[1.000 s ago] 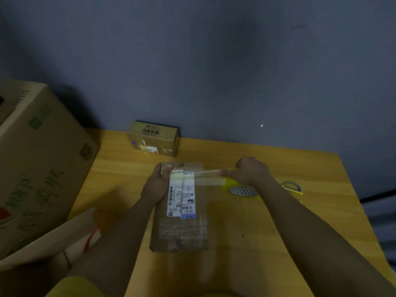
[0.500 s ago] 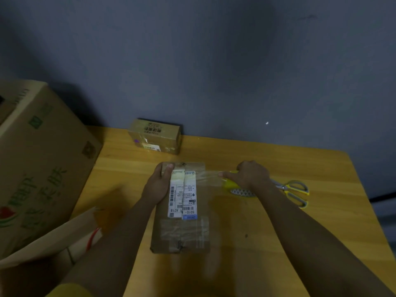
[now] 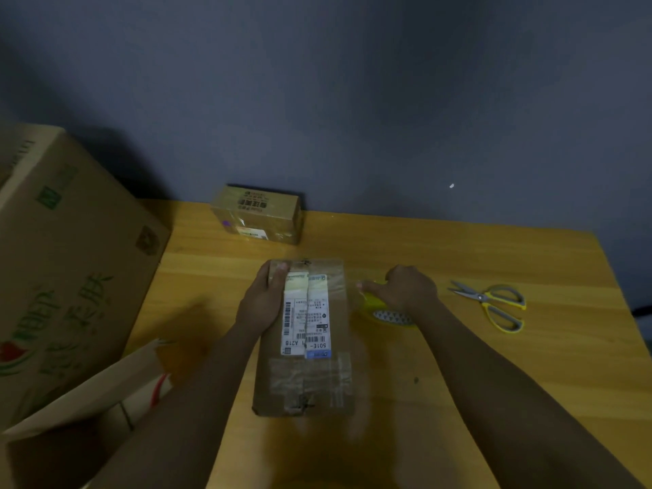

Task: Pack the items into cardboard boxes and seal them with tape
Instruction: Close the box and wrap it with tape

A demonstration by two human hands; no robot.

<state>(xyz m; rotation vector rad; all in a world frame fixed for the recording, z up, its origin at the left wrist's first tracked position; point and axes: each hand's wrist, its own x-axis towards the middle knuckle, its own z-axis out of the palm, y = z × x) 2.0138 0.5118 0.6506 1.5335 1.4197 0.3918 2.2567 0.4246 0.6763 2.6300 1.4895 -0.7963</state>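
Note:
A flat brown cardboard box (image 3: 310, 379) with white shipping labels lies lengthwise in the middle of the wooden table (image 3: 458, 400). Clear tape runs across its far end. My left hand (image 3: 263, 298) rests on the box's far left edge, thumb pressing the tape end near the corner. My right hand (image 3: 402, 289) grips a yellow roll of clear tape (image 3: 388, 314) on the table just right of the box. A strip of clear tape stretches from the roll over the box top.
A small sealed cardboard box (image 3: 259, 215) stands at the table's far edge by the dark wall. Yellow-and-grey scissors (image 3: 494, 303) lie at the right. A big printed carton (image 3: 60, 270) with an open flap (image 3: 88, 390) fills the left side.
My right hand has lowered the tape roll to the table beside the box, so the strip now lies down over the box's right side. The scissors are uncovered. My left hand stays put.

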